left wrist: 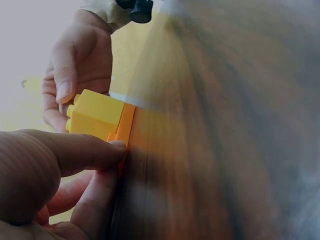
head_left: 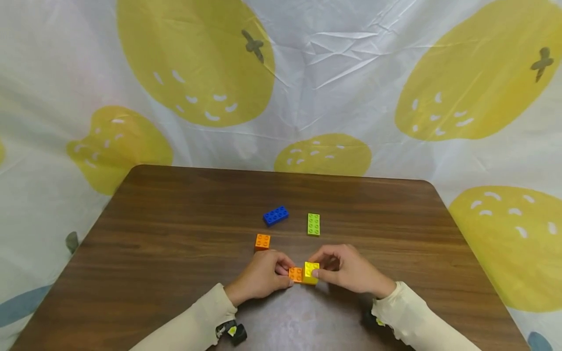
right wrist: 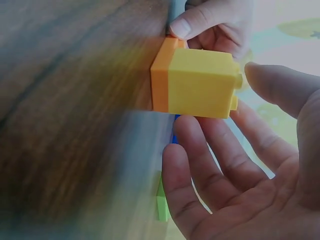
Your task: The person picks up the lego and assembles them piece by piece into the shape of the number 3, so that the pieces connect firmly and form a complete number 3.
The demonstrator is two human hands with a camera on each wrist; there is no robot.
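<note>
On the table, a flat orange toy building brick (head_left: pixel 295 274) carries a tall yellow brick (head_left: pixel 311 273) on its right half; studs show on its left half. My left hand (head_left: pixel 262 274) pinches the orange brick's left end between thumb and fingers, plainly in the left wrist view. Around the yellow brick is my right hand (head_left: pixel 349 270). Its thumb (right wrist: pixel 270 82) is slightly apart from the studs in the right wrist view, and the fingers (right wrist: pixel 220 150) lie loosely along the brick's side; whether they touch it I cannot tell.
Beyond my hands lie a blue brick (head_left: pixel 275 216) and a lime green brick (head_left: pixel 313 224). A small orange brick (head_left: pixel 262 242) stands just past my left hand. The brown wooden table (head_left: pixel 175 209) ends at a fruit-patterned curtain (head_left: pixel 298 97).
</note>
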